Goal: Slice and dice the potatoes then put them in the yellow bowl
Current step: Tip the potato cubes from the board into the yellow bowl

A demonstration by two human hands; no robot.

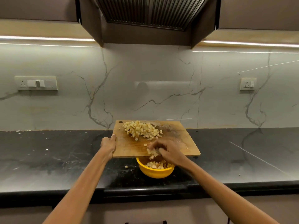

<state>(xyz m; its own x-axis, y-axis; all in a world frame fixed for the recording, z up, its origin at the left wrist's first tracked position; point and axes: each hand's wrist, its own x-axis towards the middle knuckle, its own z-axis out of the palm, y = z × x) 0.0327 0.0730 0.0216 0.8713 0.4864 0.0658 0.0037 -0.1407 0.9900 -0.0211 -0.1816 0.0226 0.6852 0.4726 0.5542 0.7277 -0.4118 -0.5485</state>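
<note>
Fingers [154, 145] of the right hand [168, 151] are bent and spread over a small clump of potato cubes [153, 152] at the near edge of the wooden cutting board [186, 143], raking them rather than pinching them; whether any piece is truly gripped I cannot tell, since the fingertips are blurred. At 9 o'clock of the board the left hand [108, 143] grips its left edge, fingers curled over the top face and the thumb hidden.

Directly at 6 o'clock from the board's near edge stands the yellow bowl [156, 172], its far rim hidden beneath the board, which overhangs it. Diced potato already lies in the bowl (a shallow layer, pale with some brown skin), and a few cubes hang in the gap between board edge and bowl. One stray potato piece [126, 166] lies on the black counter [64, 159] just at 9 o'clock of the bowl.

Toward 12 o'clock on the board sits the main heap of diced potato [142, 130], apart from the right hand.

Around this: a white marble-look backsplash [161, 86], a switch plate [36, 83] at 10 o'clock, a wall socket [248, 84] at 2 o'clock, and a dark range hood [150, 13] at 12 o'clock.
</note>
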